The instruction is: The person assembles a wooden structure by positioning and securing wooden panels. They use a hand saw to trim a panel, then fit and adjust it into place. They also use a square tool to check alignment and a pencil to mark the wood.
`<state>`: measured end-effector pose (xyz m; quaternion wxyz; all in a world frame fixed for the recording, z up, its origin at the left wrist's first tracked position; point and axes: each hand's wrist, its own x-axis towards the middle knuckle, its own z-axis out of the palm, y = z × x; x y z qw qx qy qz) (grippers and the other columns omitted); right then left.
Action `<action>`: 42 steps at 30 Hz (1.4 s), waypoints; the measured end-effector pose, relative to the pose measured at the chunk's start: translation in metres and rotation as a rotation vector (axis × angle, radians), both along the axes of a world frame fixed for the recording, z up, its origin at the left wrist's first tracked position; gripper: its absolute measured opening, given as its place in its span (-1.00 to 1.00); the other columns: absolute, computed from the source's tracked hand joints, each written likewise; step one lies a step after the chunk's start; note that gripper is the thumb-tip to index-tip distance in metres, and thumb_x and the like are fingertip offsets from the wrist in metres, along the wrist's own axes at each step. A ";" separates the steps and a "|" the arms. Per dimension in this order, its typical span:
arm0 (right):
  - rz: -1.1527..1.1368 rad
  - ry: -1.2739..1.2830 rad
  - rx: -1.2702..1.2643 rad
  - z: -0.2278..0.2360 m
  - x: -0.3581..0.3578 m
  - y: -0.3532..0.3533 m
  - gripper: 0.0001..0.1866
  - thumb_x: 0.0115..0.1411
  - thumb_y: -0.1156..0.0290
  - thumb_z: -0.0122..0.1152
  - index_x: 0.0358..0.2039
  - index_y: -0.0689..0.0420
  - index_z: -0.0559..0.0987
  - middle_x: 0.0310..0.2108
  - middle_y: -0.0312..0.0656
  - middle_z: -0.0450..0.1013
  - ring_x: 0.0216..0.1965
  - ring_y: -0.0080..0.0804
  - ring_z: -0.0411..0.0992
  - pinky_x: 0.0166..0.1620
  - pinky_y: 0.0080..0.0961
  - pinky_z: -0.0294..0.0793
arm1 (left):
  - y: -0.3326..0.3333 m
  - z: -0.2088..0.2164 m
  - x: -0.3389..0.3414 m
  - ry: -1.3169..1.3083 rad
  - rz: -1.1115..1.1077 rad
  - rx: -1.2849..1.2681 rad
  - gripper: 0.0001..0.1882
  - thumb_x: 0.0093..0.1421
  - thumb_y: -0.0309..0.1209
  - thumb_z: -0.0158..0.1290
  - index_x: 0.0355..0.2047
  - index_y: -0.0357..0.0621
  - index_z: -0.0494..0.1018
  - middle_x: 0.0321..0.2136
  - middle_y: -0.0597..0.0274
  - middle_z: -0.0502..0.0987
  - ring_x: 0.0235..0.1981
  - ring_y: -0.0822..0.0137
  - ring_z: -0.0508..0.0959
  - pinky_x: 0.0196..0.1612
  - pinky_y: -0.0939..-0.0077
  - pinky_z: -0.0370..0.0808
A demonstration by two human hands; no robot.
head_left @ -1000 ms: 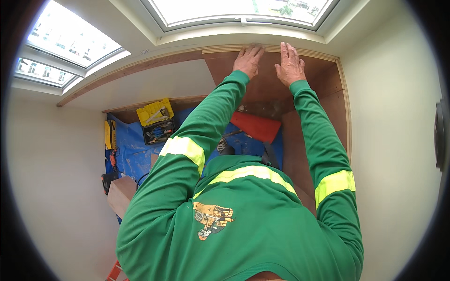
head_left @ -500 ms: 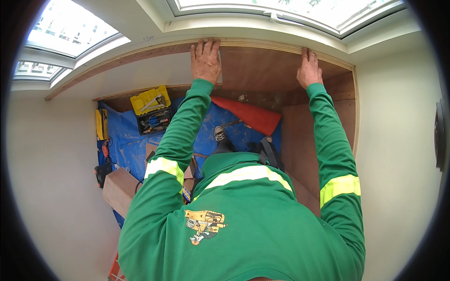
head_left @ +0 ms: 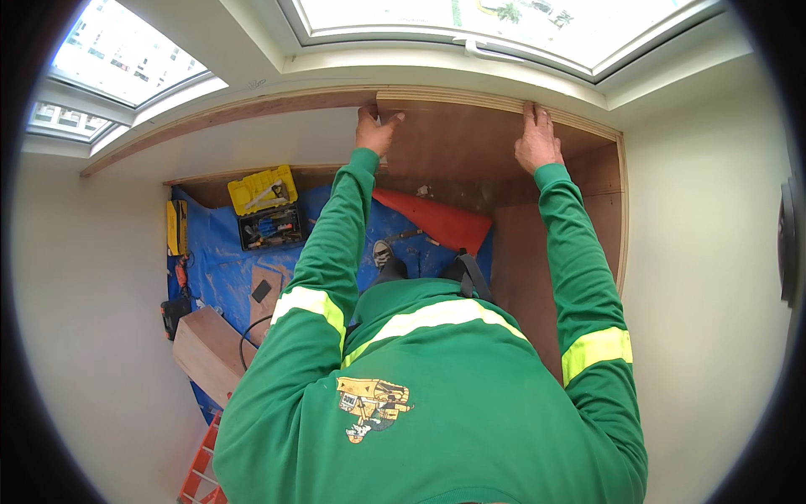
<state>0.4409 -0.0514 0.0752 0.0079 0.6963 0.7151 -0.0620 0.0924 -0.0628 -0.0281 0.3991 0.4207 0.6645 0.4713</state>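
Note:
A brown plywood panel with a pale layered edge stands under the window, against the wall. My left hand grips its upper left corner, thumb spread across the front face and fingers partly hidden at the side edge. On the panel's top edge rests my right hand, fingers stretched upward and thumb hidden. Left of the panel, a long wooden strip continues along the wall below the sill. The panel's left end stands slightly proud of that strip.
Behind are windows. Blue sheeting covers the floor, with an open yellow-lidded toolbox, a red sheet, a wooden box, a power drill and a yellow level. An orange ladder stands lower left.
My left hand has slid down from the top edge to the panel's left corner, thumb now on the face. The panel's left end has come away from flush with the strip.

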 end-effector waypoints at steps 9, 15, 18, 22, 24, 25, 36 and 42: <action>0.143 -0.069 0.139 0.001 -0.020 -0.010 -0.08 0.31 0.28 0.30 0.58 0.05 0.05 0.54 0.03 0.04 0.55 0.08 0.03 0.44 0.23 0.20 | -0.089 -0.079 -0.013 0.219 -0.154 -0.163 -0.06 0.18 -0.08 0.38 0.35 -0.46 0.24 0.29 -0.39 0.39 0.34 -0.23 0.41 0.38 0.03 0.38; 0.422 0.031 0.260 -0.014 -0.081 -0.041 -0.06 0.35 0.25 0.30 0.60 0.01 0.00 0.55 0.02 0.02 0.57 0.07 -0.02 0.49 0.20 0.07 | -0.325 -0.178 -0.071 0.161 -0.083 -0.652 -0.18 0.27 0.01 0.30 0.38 -0.21 0.32 0.25 -0.15 0.52 0.32 -0.07 0.50 0.35 0.11 0.44; 0.484 0.075 0.306 -0.023 -0.101 -0.045 -0.07 0.35 0.24 0.31 0.59 0.01 0.01 0.55 0.00 0.00 0.57 0.08 -0.03 0.48 0.19 0.07 | -0.496 -0.203 -0.085 0.168 0.275 -0.898 -0.23 0.22 0.03 0.33 0.20 -0.39 0.48 0.11 -0.24 0.61 0.14 -0.07 0.62 0.22 0.13 0.53; 0.515 0.104 0.348 -0.028 -0.116 -0.047 -0.07 0.34 0.23 0.32 0.59 0.01 0.03 0.54 0.00 0.01 0.56 0.10 -0.01 0.48 0.19 0.08 | -0.679 -0.192 -0.057 -0.102 0.652 -1.115 -0.40 0.28 -0.04 0.30 0.10 -0.29 0.57 -0.09 -0.02 0.69 -0.06 0.13 0.67 -0.01 0.21 0.62; 0.505 0.083 0.348 -0.025 -0.122 -0.049 -0.07 0.34 0.22 0.32 0.59 0.02 0.03 0.53 0.00 0.02 0.54 0.10 0.01 0.47 0.19 0.09 | -0.728 -0.179 -0.029 -0.323 0.801 -1.196 -0.51 0.31 -0.06 0.28 0.05 -0.18 0.60 -0.16 0.09 0.67 -0.18 0.24 0.65 -0.16 0.25 0.63; 0.503 0.074 0.353 -0.023 -0.125 -0.050 -0.07 0.34 0.22 0.33 0.59 0.03 0.03 0.52 0.00 0.03 0.54 0.11 0.03 0.47 0.18 0.10 | -0.739 -0.176 -0.016 -0.341 0.837 -1.224 -0.56 0.32 -0.06 0.27 0.03 -0.12 0.61 -0.20 0.14 0.65 -0.23 0.28 0.63 -0.22 0.28 0.62; 0.515 0.033 0.339 -0.006 -0.168 -0.067 -0.08 0.33 0.23 0.34 0.57 0.07 0.06 0.50 0.06 0.07 0.49 0.11 0.11 0.38 0.18 0.28 | -0.660 -0.228 -0.068 -0.479 0.454 -1.015 -0.44 0.33 -0.06 0.27 0.22 -0.08 0.49 -0.17 0.29 0.62 -0.22 0.35 0.60 -0.20 0.35 0.57; 0.408 0.017 0.082 -0.036 -0.179 -0.120 -0.04 0.31 0.24 0.36 0.57 0.11 0.03 0.49 0.13 0.06 0.47 0.19 0.13 0.31 0.23 0.37 | -0.561 -0.262 -0.203 -0.420 0.449 -0.867 -0.42 0.34 -0.05 0.25 0.20 -0.18 0.49 -0.18 0.27 0.61 -0.20 0.38 0.59 -0.17 0.36 0.57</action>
